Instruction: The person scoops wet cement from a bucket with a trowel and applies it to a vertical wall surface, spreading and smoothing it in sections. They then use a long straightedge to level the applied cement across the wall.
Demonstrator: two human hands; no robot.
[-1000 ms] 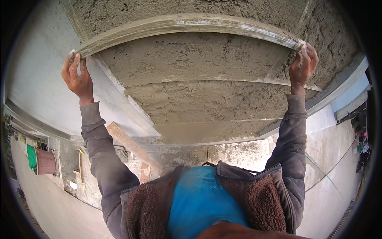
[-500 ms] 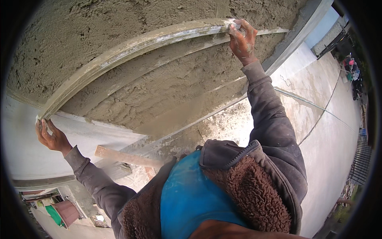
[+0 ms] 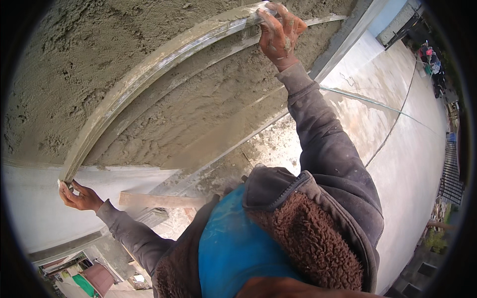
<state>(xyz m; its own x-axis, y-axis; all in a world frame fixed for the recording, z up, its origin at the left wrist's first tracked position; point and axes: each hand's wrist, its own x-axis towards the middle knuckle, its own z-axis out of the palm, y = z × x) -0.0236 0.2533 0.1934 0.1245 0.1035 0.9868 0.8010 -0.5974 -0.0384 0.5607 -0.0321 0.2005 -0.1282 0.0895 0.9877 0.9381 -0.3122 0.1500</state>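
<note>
A long plastering straightedge (image 3: 154, 59), pale and smeared with mortar, slants across a wall of rough wet plaster (image 3: 64, 64); it looks curved through the lens. My left hand (image 3: 79, 196) is closed round its lower left end, beside the smooth white wall surface. At the upper right end, my right hand (image 3: 281, 37) grips the bar with bent fingers, grey mortar on its skin. Just below the bar and roughly along it, a pale narrow strip (image 3: 238, 47) crosses the plaster. Whether the bar presses on the plaster along its full length, I cannot tell.
A wooden board (image 3: 154, 199) juts out below the wall, left of my body. Mortar spatters the ground near the wall's foot. On the right, a dark line crosses the concrete floor (image 3: 412, 164); colourful items (image 3: 430, 59) lie far off.
The straightedge stands steeper in the view. My right hand has shifted up and left, and my left hand down and slightly right, both still gripping. The whole view has turned a little.
</note>
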